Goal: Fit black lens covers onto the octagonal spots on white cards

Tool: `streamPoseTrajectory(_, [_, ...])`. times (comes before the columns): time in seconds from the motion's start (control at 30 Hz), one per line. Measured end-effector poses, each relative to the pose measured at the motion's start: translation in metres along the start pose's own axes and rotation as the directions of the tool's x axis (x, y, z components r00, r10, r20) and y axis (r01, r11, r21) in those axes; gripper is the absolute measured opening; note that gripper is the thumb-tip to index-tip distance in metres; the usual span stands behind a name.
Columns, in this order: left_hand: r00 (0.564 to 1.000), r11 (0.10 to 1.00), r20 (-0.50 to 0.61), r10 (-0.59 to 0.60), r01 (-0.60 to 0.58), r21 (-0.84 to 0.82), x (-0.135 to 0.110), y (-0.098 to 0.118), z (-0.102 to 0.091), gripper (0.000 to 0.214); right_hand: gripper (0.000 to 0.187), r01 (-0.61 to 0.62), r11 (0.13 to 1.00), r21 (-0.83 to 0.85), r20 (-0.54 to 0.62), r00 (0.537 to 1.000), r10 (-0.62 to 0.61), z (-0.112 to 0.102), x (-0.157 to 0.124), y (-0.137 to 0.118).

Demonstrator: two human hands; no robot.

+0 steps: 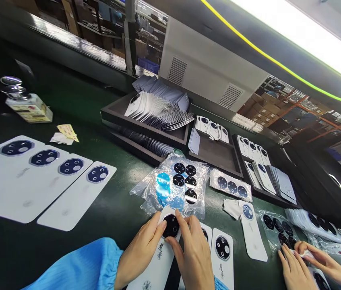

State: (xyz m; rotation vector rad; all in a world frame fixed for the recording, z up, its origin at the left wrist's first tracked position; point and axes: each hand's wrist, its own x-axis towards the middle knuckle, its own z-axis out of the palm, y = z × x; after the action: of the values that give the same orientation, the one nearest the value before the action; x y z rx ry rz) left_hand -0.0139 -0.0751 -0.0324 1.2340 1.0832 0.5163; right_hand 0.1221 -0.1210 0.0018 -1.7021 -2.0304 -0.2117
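A worker in a blue sleeve (82,264) bends both hands to a white panel (150,268) on a dark green bench, the left hand (141,245) at the panel's side, its thumb by a dark disc (170,226), the right hand (194,249) spanning that disc between thumb and forefinger. Just beyond the fingers lies a clear plastic bag (200,189) of black and blue discs; past it stands a tray (146,129) of fanned panels. Four finished-looking panels (70,209) spread left of the left hand, while a co-worker's hands (297,266) appear well to the right hand's right.
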Motion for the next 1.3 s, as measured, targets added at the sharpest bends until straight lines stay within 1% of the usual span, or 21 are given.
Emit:
streamPoseTrajectory(0.1, [0.999,0.999,0.020,0.028,-0.028,-0.025,0.001,0.003,-0.002,0.050,0.035,-0.114,0.976,0.185,0.005,0.993,0.114,0.000,-0.007,0.008])
streamPoseTrajectory(0.13, [0.999,0.999,0.020,0.037,-0.036,-0.039,0.002,0.004,-0.002,0.047,0.034,-0.184,0.950,0.252,0.011,0.982,0.187,0.001,-0.010,0.009])
streamPoseTrajectory(0.17, [0.999,0.998,0.018,0.041,-0.040,-0.053,0.003,0.004,-0.003,0.045,0.034,-0.274,0.907,0.320,0.021,0.959,0.283,0.002,-0.014,0.010])
streamPoseTrajectory(0.2, [0.999,0.997,0.018,0.041,-0.039,-0.064,0.003,0.005,-0.003,0.044,0.033,-0.379,0.839,0.391,0.041,0.917,0.396,0.004,-0.018,0.010])
streamPoseTrajectory(0.23, [0.999,0.997,0.022,0.040,-0.038,-0.072,0.004,0.006,-0.003,0.043,0.032,-0.482,0.742,0.466,0.071,0.856,0.512,0.005,-0.022,0.008])
streamPoseTrajectory(0.27, [0.999,0.996,0.028,0.040,-0.038,-0.075,0.004,0.006,-0.004,0.042,0.034,-0.567,0.622,0.539,0.117,0.782,0.612,0.007,-0.025,0.006])
streamPoseTrajectory(0.3, [0.999,0.996,0.035,0.039,-0.036,-0.076,0.004,0.007,-0.004,0.042,0.038,-0.629,0.490,0.603,0.186,0.708,0.681,0.008,-0.027,0.003])
streamPoseTrajectory(0.33, [0.998,0.997,0.043,0.039,-0.035,-0.075,0.004,0.007,-0.004,0.043,0.042,-0.665,0.363,0.653,0.266,0.650,0.712,0.009,-0.027,0.000])
streamPoseTrajectory(0.37, [0.998,0.997,0.050,0.040,-0.037,-0.073,0.004,0.008,-0.005,0.043,0.046,-0.682,0.251,0.687,0.343,0.609,0.716,0.009,-0.027,-0.003])
streamPoseTrajectory(0.4, [0.998,0.997,0.054,0.043,-0.039,-0.069,0.003,0.008,-0.005,0.044,0.048,-0.686,0.161,0.710,0.405,0.584,0.703,0.009,-0.026,-0.006])
streamPoseTrajectory(0.43, [0.997,0.997,0.058,0.044,-0.041,-0.066,0.003,0.008,-0.005,0.043,0.049,-0.682,0.098,0.725,0.448,0.574,0.685,0.009,-0.025,-0.007])
streamPoseTrajectory(0.47, [0.997,0.997,0.063,0.044,-0.040,-0.065,0.003,0.008,-0.005,0.043,0.049,-0.674,0.056,0.736,0.473,0.573,0.670,0.009,-0.023,-0.009])
streamPoseTrajectory(0.53, [0.997,0.997,0.073,0.038,-0.033,-0.070,0.002,0.008,-0.005,0.042,0.048,-0.654,0.016,0.756,0.487,0.578,0.655,0.009,-0.020,-0.010])
streamPoseTrajectory(0.6, [0.996,0.996,0.086,0.035,-0.027,-0.087,0.003,0.007,-0.005,0.041,0.047,-0.647,0.002,0.763,0.490,0.580,0.651,0.009,-0.019,-0.010])
streamPoseTrajectory(0.77, [0.990,0.984,0.119,0.071,-0.050,-0.169,0.005,0.006,-0.005,0.036,0.046,-0.644,0.025,0.765,0.462,0.574,0.676,0.008,-0.020,-0.011])
streamPoseTrajectory(0.83, [0.989,0.985,0.141,0.054,-0.029,-0.173,0.006,0.008,-0.005,0.040,0.047,-0.642,0.037,0.766,0.445,0.570,0.690,0.007,-0.020,-0.012])
streamPoseTrajectory(0.9, [0.990,0.988,0.140,0.033,-0.011,-0.155,0.006,0.011,-0.005,0.048,0.047,-0.641,0.046,0.766,0.433,0.569,0.699,0.007,-0.019,-0.014])
streamPoseTrajectory(0.97, [0.990,0.989,0.138,0.026,-0.005,-0.148,0.006,0.015,-0.005,0.049,0.046,-0.636,0.050,0.770,0.427,0.571,0.701,0.006,-0.019,-0.015])
streamPoseTrajectory(1.07, [0.983,0.984,0.181,0.017,0.016,-0.179,0.004,0.017,-0.005,0.045,0.045,-0.631,0.037,0.775,0.430,0.569,0.701,0.006,-0.018,-0.017])
streamPoseTrajectory(1.17, [0.973,0.967,0.230,0.015,0.045,-0.251,0.003,0.015,-0.005,0.047,0.044,-0.626,0.015,0.780,0.442,0.567,0.695,0.006,-0.018,-0.018])
streamPoseTrajectory(1.3, [0.967,0.952,0.256,0.005,0.074,-0.296,0.002,0.015,-0.006,0.049,0.042,-0.611,-0.012,0.792,0.451,0.571,0.686,0.006,-0.017,-0.020])
